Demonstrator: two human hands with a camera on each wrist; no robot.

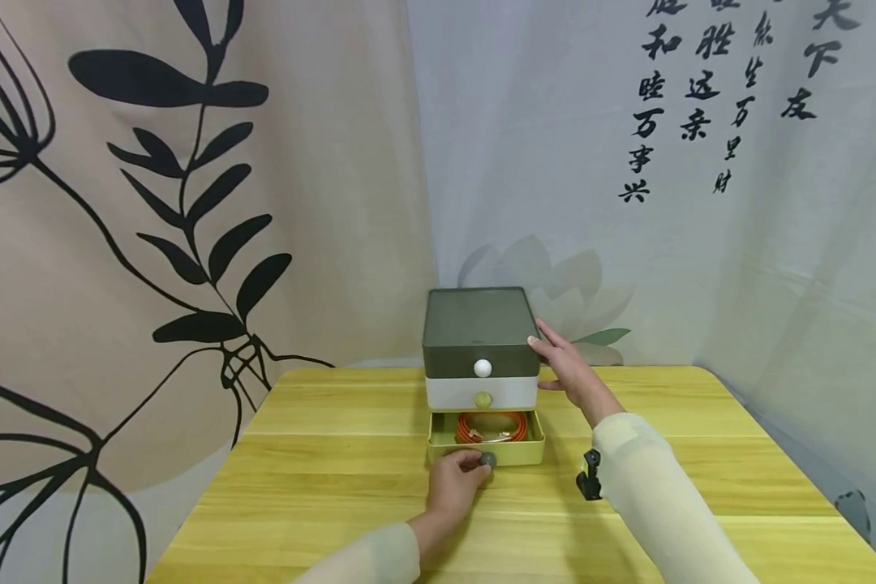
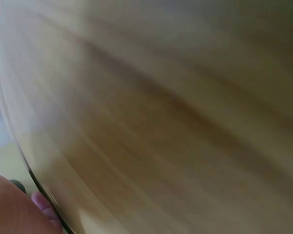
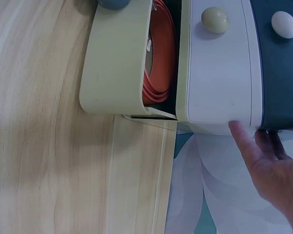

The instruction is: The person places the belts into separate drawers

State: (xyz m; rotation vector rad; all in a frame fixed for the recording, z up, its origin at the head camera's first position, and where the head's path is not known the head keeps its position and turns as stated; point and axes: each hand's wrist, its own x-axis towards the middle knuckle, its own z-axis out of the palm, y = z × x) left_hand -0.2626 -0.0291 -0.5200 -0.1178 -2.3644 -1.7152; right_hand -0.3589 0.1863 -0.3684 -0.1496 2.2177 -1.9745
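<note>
A small drawer box with a dark green top tier and a white middle tier stands on the table. Its lowest drawer, yellow-green, is pulled out towards me. Inside lies a coiled orange cable. My left hand pinches the grey knob of this drawer between thumb and fingers. Against the right side of the box my right hand rests, fingers extended; the right wrist view shows its fingertips touching the white and green tiers. Only part of the left hand appears in the left wrist view.
The wooden table has a wood-grain top and reaches back to a printed curtain. The upper two tiers are closed, with a white knob and a yellow-green knob. A black device sits on the right wrist.
</note>
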